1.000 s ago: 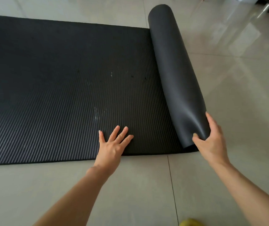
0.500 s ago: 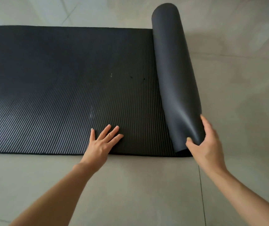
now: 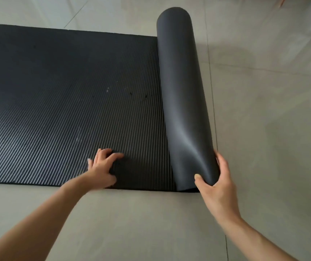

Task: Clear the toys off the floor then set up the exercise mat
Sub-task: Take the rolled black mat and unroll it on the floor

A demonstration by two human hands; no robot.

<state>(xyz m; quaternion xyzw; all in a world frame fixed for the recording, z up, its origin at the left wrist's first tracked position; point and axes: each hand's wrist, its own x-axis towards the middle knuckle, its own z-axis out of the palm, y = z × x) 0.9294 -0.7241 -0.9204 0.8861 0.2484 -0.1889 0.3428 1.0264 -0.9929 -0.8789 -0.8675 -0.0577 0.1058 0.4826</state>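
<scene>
Single head view, worn on person, faces forward and down, close over floor [image 3: 263, 129]. Frame holds mat [image 3: 66, 91] near edge, both forearms entering from bottom.

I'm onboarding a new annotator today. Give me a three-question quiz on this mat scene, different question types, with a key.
1. True or false: the exercise mat is fully unrolled.
2. Which hand grips the near end of the rolled part? A) left B) right C) neither
3. Fill in: the left hand rests on the mat's ______ flat surface.

Key: 1. False; a rolled part remains at its right end. 2. B; the right hand has thumb and fingers around it. 3. Ribbed.
</scene>
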